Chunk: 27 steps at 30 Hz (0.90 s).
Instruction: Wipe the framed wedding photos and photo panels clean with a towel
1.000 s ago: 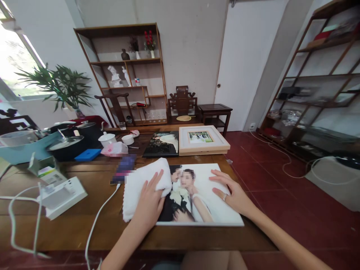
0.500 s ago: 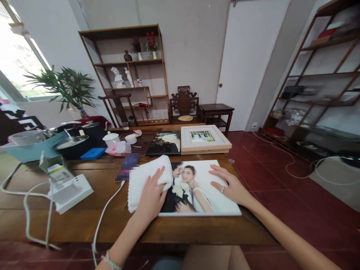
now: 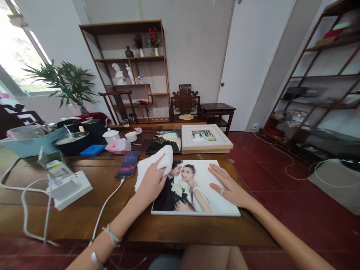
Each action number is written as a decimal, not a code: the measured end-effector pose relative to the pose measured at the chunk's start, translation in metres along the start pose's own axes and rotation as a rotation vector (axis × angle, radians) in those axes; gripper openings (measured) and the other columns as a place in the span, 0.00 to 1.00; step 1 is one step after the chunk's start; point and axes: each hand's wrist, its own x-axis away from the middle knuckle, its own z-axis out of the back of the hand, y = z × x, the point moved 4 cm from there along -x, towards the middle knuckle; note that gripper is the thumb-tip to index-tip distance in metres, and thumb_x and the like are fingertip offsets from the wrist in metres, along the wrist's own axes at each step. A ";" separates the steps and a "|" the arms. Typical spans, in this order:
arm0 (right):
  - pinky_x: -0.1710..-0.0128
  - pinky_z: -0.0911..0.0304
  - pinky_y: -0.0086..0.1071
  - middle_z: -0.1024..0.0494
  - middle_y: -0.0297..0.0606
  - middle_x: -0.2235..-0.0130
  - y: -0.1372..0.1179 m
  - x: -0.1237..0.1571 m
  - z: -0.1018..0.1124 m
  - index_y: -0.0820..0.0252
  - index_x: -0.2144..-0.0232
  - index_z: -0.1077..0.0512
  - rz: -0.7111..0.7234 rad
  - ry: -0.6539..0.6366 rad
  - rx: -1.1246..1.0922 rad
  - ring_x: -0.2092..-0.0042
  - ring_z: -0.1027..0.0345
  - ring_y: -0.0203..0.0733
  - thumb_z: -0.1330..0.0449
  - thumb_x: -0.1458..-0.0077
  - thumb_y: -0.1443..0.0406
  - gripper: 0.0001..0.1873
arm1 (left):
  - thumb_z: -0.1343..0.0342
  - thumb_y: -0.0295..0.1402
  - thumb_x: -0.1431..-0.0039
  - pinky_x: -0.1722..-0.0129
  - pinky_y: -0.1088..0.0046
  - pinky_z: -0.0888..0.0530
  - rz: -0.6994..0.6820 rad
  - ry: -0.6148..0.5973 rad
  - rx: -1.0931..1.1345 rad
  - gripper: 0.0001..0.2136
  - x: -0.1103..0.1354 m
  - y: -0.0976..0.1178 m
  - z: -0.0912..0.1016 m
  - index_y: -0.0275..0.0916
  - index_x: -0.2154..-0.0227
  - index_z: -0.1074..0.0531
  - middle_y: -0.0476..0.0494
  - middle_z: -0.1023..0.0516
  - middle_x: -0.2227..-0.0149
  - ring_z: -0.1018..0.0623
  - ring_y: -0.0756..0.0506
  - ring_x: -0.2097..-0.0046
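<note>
Photo flat on desk nr front edge, per head cam. From my end I see L hand holding cloth, fingers bunched on it at photo's L edge. R hand rests on photo's R side, fingers spread. Phone just L of cloth; frame behind photo.

I'm seeing fluffy, matt white cloth against a smooth, glossy photo panel, on my feed right now! Underneath, I've got brown wood with a soft sheen on the bench. Further back, smooth pale wood on the frame, crinkly pink plastic bag, shiny white lidded pot.
</note>
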 end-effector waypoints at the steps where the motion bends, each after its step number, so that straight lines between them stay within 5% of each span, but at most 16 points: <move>1: 0.39 0.56 0.49 0.49 0.41 0.37 0.000 0.000 0.000 0.52 0.42 0.43 -0.002 0.007 -0.005 0.36 0.60 0.47 0.49 0.46 0.52 0.30 | 0.53 0.22 0.46 0.44 0.59 0.39 -0.024 -0.022 -0.009 0.13 -0.003 0.001 -0.001 0.35 0.60 0.28 0.37 0.46 0.39 0.40 0.39 0.41; 6: 0.40 0.53 0.49 0.42 0.43 0.39 0.001 -0.003 0.003 0.54 0.47 0.35 -0.038 0.081 -0.056 0.38 0.53 0.49 0.44 0.50 0.53 0.28 | 0.53 0.22 0.46 0.44 0.51 0.42 -0.049 -0.151 -0.068 0.13 0.000 0.013 -0.016 0.37 0.61 0.27 0.40 0.47 0.38 0.43 0.37 0.39; 11: 0.41 0.50 0.48 0.38 0.44 0.42 0.005 -0.006 0.006 0.56 0.54 0.29 -0.106 0.135 -0.191 0.40 0.47 0.50 0.38 0.55 0.55 0.25 | 0.54 0.22 0.45 0.43 0.48 0.45 -0.016 -0.124 -0.131 0.12 0.010 0.022 -0.025 0.37 0.65 0.26 0.44 0.48 0.38 0.47 0.36 0.38; 19: 0.41 0.50 0.47 0.35 0.44 0.43 0.003 -0.005 0.005 0.56 0.55 0.28 -0.091 0.132 -0.210 0.41 0.45 0.48 0.38 0.54 0.57 0.22 | 0.54 0.22 0.46 0.43 0.48 0.45 -0.018 -0.104 -0.139 0.13 0.009 0.024 -0.023 0.38 0.66 0.26 0.45 0.48 0.38 0.47 0.37 0.38; 27: 0.40 0.53 0.48 0.39 0.43 0.41 -0.005 -0.005 0.001 0.55 0.48 0.35 -0.042 0.117 -0.127 0.38 0.51 0.46 0.44 0.48 0.53 0.27 | 0.55 0.22 0.44 0.42 0.48 0.46 -0.045 -0.205 -0.126 0.13 0.018 0.034 -0.013 0.37 0.64 0.26 0.43 0.46 0.39 0.47 0.37 0.38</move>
